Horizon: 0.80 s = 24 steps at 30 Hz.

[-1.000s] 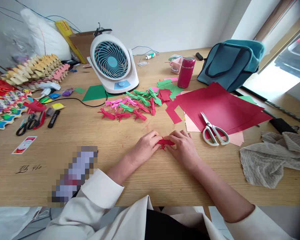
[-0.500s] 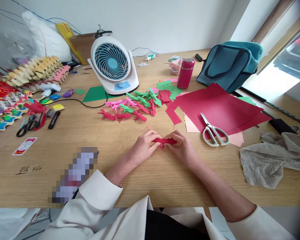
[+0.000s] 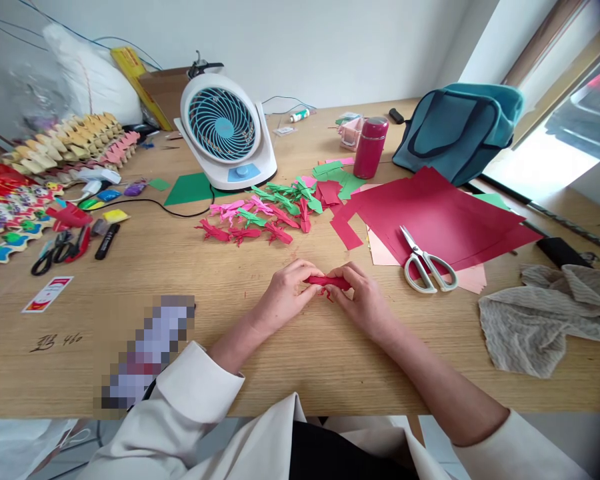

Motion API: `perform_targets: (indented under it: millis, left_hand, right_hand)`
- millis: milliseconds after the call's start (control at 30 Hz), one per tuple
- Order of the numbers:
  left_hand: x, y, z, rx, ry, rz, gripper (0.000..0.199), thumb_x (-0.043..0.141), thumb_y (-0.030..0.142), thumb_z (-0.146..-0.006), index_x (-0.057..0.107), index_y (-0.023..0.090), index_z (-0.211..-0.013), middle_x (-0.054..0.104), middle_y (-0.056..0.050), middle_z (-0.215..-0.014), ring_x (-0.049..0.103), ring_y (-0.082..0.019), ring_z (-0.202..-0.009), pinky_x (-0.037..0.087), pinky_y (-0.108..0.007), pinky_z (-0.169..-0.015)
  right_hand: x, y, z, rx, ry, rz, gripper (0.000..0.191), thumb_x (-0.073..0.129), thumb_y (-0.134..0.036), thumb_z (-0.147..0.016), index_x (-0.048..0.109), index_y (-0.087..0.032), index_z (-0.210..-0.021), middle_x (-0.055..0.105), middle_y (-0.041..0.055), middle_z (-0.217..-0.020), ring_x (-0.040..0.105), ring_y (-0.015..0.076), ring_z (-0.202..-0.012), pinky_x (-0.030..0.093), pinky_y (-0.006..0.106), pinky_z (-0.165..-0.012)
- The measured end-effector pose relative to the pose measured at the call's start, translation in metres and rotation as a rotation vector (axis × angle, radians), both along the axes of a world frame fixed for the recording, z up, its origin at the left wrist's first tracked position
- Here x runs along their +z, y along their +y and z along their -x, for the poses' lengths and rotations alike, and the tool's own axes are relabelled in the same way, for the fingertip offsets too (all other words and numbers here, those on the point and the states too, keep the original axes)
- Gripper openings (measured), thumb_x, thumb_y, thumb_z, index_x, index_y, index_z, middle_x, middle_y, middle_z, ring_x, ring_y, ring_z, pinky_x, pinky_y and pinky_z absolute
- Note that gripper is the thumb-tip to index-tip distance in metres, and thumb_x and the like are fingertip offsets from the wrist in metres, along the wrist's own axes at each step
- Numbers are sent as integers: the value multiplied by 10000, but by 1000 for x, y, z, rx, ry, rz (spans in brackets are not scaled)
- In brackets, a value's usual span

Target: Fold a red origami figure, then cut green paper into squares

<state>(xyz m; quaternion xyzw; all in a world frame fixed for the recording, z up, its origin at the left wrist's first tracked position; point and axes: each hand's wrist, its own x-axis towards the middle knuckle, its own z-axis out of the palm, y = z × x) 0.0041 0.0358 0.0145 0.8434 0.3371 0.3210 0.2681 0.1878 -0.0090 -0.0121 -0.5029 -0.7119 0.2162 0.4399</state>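
Observation:
A small folded red paper piece [image 3: 329,282] is held level between my two hands, with thin strips hanging under its middle. My left hand [image 3: 289,291] pinches its left end, and my right hand [image 3: 364,298] pinches the right end. Beyond them lie several knotted red paper pieces [image 3: 246,235], along with pink ones [image 3: 230,209] and green ones [image 3: 283,199]. Red paper strips [image 3: 347,229] rest near large red sheets [image 3: 445,213]. White-handled scissors [image 3: 427,263] lie on the sheets' front edge.
A white fan [image 3: 225,130] stands at the back, left of a red flask [image 3: 371,148] and a teal bag [image 3: 455,133]. A grey cloth [image 3: 530,320] lies at right. Black-handled scissors [image 3: 57,253], a black marker [image 3: 108,241] and a blurred-out object [image 3: 147,350] are at left.
The red paper piece has shifted slightly left between my fingers, and its hanging strips look a little different. Both hands keep their pinch.

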Motion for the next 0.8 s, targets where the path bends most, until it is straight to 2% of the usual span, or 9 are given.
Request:
perform_targets:
  millis: [367,700,800]
  left_hand:
    - [5,-1,0,11,-29,6,200,624,80,-829,695,195,-977,687,-34,-984,646,-152,-933,506,-273,-846]
    - [1,-3,0,33,-34,5,192,632,85,-834,686,196,-982,680,-35,-998,638,-155,-953,497,-281,-866]
    - [1,-2,0,36,-35,16,201,636,86,-831,684,199,-989,679,-36,-1006,637,-159,-962,499,-288,-871]
  right_hand:
    - [4,-2,1,-15,23,-24,76,566,-223,-926,601,-210,-992,615,66,-928,615,197,-852,515,335,-763]
    - [2,0,1,-14,45,-1,69,575,-209,-912,614,-205,-969,621,53,-910,630,180,-817,530,319,-747]
    - [3,-1,1,-16,62,24,85,586,-192,-895,614,-211,-973,634,57,-939,645,187,-865,539,328,-785]
